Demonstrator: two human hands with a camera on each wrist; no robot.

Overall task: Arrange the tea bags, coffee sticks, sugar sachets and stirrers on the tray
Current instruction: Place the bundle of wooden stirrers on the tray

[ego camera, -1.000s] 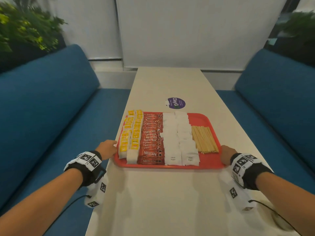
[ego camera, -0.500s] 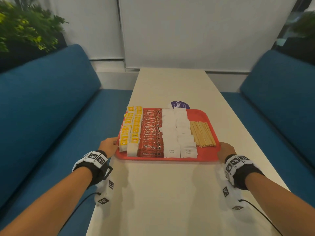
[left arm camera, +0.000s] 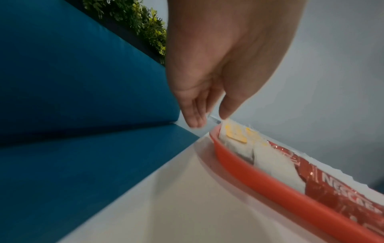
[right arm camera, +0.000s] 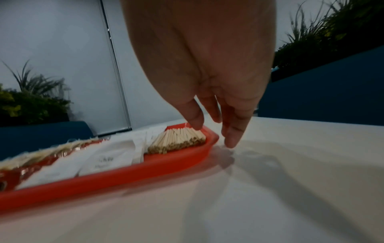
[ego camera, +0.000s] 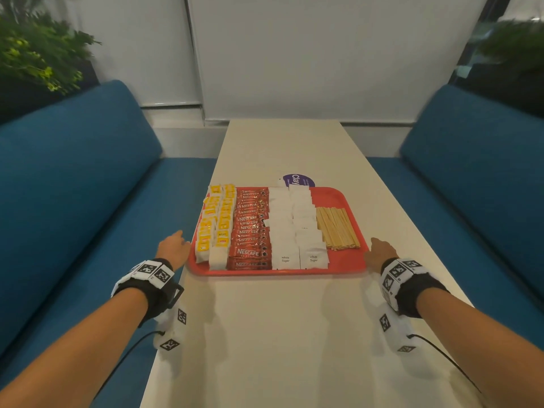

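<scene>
A red tray (ego camera: 276,272) lies on the narrow white table (ego camera: 265,334). It holds rows of yellow-labelled tea bags (ego camera: 216,228), red Nescafe coffee sticks (ego camera: 250,231), white sugar sachets (ego camera: 294,231) and a bundle of wooden stirrers (ego camera: 337,228). My left hand (ego camera: 173,248) hovers at the tray's left rim, over the table's edge, with fingers hanging straight down beside the tea bags (left arm camera: 234,136). My right hand (ego camera: 379,251) is at the right rim. Its thumb is over the stirrers (right arm camera: 178,139) and its fingertips (right arm camera: 230,141) reach down to the table. Neither hand holds anything.
A round purple sticker (ego camera: 297,179) shows just past the tray's far edge. Blue sofa benches (ego camera: 73,201) flank the table on both sides. Potted plants (ego camera: 35,54) stand behind them, and a white blind hangs at the table's far end.
The tray has slid away from me along the table, up to the purple sticker. Both hands have loosened from its side rims, and their fingers now hang straight.
</scene>
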